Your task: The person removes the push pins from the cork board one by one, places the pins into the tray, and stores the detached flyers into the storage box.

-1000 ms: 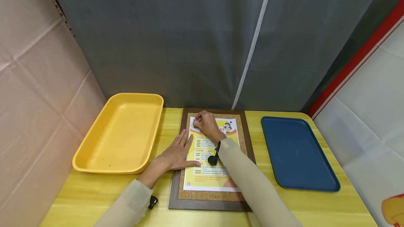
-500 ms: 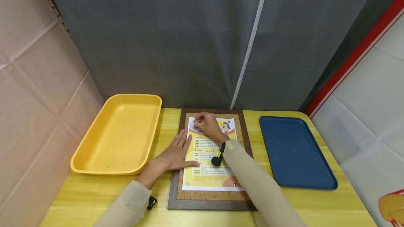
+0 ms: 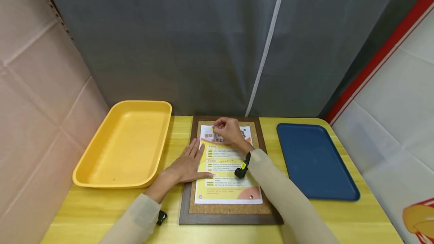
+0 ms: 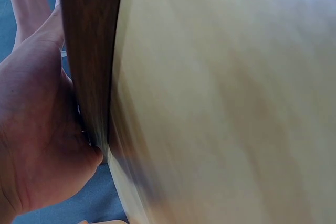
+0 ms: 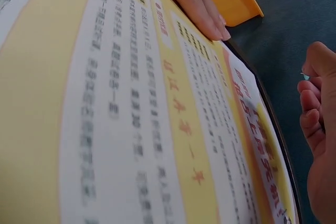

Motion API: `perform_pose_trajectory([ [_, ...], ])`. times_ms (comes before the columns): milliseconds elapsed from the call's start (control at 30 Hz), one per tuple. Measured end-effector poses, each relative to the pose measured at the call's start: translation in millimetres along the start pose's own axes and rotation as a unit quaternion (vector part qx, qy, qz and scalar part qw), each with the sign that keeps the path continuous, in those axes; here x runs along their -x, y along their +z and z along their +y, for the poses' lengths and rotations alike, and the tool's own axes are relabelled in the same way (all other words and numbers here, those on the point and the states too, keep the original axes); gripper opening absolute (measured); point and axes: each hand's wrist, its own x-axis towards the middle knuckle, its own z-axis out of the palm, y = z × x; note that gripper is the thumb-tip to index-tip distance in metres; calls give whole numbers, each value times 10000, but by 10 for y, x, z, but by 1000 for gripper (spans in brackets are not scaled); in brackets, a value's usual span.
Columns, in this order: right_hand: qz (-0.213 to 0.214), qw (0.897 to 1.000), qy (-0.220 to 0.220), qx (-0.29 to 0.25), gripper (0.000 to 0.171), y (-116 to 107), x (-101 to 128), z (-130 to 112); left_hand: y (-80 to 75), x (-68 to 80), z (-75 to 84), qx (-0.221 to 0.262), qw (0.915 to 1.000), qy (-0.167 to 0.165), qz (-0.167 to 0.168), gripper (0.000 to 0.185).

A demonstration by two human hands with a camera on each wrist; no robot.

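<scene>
My left hand (image 3: pixel 190 165) lies flat with fingers spread over the left side of a yellow and white printed sheet (image 3: pixel 220 191) and the board's frame. Beneath the sheet is a cork board (image 3: pixel 230 209) with a dark brown wooden frame (image 4: pixel 89 51). Above the sheet's top part, my right hand (image 3: pixel 228 131) pinches a tiny pale teal thumbtack (image 5: pixel 305 76) between thumb and finger, apart from the paper in the right wrist view. A tack (image 3: pixel 251 197) sits at the sheet's lower right, another tack (image 3: pixel 200 197) at the lower left. One dark tack (image 3: pixel 244 130) shows near the top right corner.
A deep yellow tray (image 3: pixel 76 174) stands left of the board, and a flat blue tray (image 3: pixel 317 161) lies to its right. Both rest on a yellow wood-grain table (image 3: pixel 190 234). A grey curtain (image 3: pixel 169 48) hangs right behind the table's back edge.
My right hand has come away from the sheet's upper left corner, moving right and up with the thumbtack. My left hand stays in place on the sheet and frame.
</scene>
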Motion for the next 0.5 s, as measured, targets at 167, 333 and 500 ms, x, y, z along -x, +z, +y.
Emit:
perform_pose_trajectory([
  [167,-35,9999,66,132,5,-101,39,-2,-10,4,5,-29,10000,2,-41,121],
  [333,21,9994,54,331,5,-229,81,-21,-6,-1,3,-38,10000,17,-22,121],
  [500,65,9992,-53,401,5,-375,119,-15,-10,2,0,-28,10000,12,-36,121],
])
